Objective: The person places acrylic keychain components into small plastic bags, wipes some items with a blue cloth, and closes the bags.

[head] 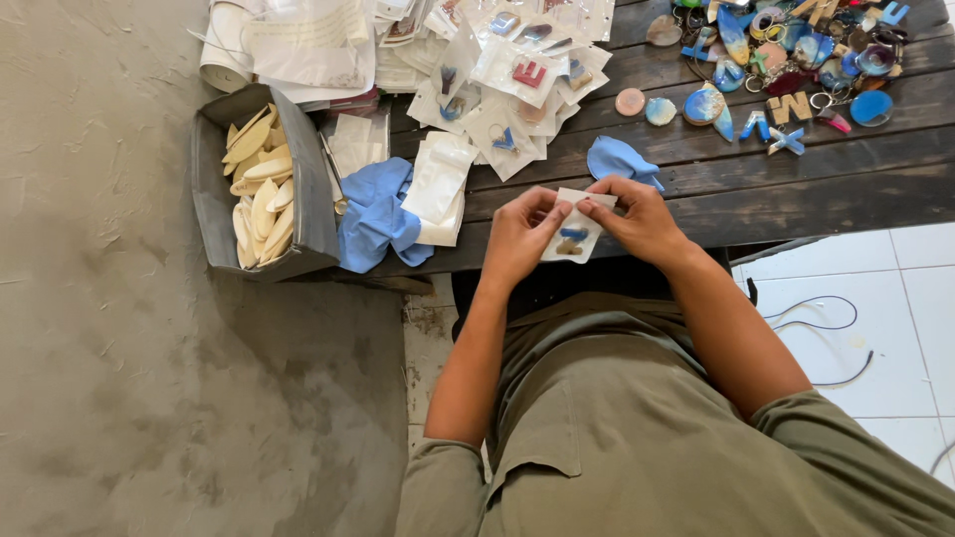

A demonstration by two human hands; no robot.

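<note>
Both hands are meeting at the near edge of the dark wooden desk, and between them they are pinching a small clear packet with a blue piece and a brown piece showing inside. The left hand is closing fingers and thumb on the packet's left side, the right hand is gripping its top right corner, so neither hand is free. The packet is hanging just over the desk edge, above the person's lap. Just behind the right hand a blue glove is lying on the wood. Further back a heap of filled clear packets is spreading across the desk, and to the far right a cluster of coloured resin keychains is sitting. Left of the hands, a blue cloth is draping beside a grey box holding pale wooden ovals
</note>
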